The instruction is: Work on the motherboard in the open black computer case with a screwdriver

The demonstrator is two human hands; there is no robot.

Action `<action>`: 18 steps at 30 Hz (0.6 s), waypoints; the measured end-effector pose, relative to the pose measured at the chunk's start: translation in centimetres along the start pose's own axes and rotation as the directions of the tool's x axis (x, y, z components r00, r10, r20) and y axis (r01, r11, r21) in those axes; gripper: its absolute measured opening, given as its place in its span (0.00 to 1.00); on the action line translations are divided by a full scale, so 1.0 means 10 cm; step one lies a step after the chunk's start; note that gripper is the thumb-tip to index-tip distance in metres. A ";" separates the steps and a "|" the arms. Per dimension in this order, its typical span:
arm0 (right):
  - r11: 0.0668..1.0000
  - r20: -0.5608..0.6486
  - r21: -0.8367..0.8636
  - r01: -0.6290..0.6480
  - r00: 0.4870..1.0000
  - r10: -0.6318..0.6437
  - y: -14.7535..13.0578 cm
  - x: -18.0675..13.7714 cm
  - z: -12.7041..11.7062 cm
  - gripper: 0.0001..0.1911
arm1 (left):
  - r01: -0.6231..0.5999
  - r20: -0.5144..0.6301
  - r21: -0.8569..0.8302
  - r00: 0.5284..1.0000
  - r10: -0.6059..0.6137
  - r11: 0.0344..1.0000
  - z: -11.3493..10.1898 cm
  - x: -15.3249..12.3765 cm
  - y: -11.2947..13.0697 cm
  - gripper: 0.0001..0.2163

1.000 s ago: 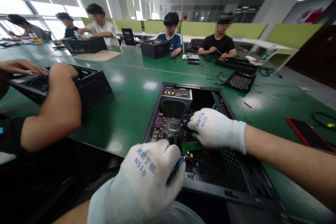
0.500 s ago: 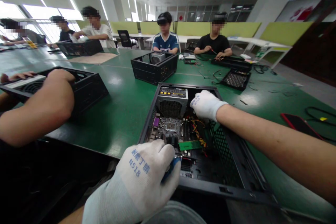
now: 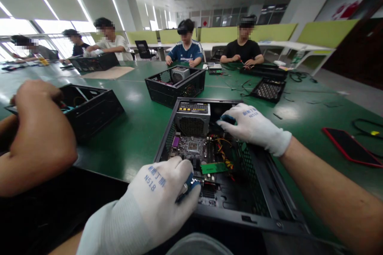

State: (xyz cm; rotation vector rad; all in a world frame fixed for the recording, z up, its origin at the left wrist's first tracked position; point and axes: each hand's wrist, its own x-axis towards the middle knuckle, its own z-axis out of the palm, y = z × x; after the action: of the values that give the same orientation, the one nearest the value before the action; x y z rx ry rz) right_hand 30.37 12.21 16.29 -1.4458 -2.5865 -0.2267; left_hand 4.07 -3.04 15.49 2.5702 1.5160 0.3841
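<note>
In front of me lies an open black computer case with its inside facing up. My left hand, in a white glove with blue palm coating, is closed at the near left of the case. Its thumb and fingers pinch the shiny metal end of an expansion card, partly hidden by the glove. My right hand, gloved alike, hovers over the far right inside, fingers apart, beside the power supply. Below are the motherboard, a green memory stick and coloured cables.
Another person's bare arm reaches into a black case at left. A further case stands beyond mine. A red-edged phone lies at right, with a black cable near it. Several people sit around the green table.
My right hand has opened from a closed fist and turned, shifting a little right. My left hand keeps its pinch. The neighbour's arm has moved left, and the case beyond mine has turned slightly.
</note>
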 end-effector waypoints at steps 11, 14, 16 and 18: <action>0.987 -0.146 0.162 -0.003 0.989 0.027 0.06 -0.11 0.13 0.23 | -0.172 0.470 0.277 0.882 0.023 0.945 0.22 1.33 -0.18 0.18; 0.981 -0.150 0.192 -0.002 0.988 0.032 0.08 -0.11 0.15 0.23 | -0.171 0.566 0.318 0.823 -0.042 0.933 0.37 1.62 -0.28 0.21; 0.978 -0.155 0.209 -0.006 0.987 0.039 0.08 -0.12 0.15 0.23 | -0.167 0.594 0.345 0.801 -0.077 0.924 0.47 1.72 -0.35 0.24; 0.977 -0.165 0.214 -0.006 0.985 0.042 0.08 -0.13 0.16 0.23 | -0.174 0.623 0.358 0.776 -0.096 0.917 0.58 1.76 -0.41 0.27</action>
State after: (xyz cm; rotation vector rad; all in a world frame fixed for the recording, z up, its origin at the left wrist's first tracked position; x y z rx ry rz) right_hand 31.61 11.91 14.51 -1.3209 -2.3745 -0.0628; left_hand 10.41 14.42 11.62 2.5866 1.3615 -0.8127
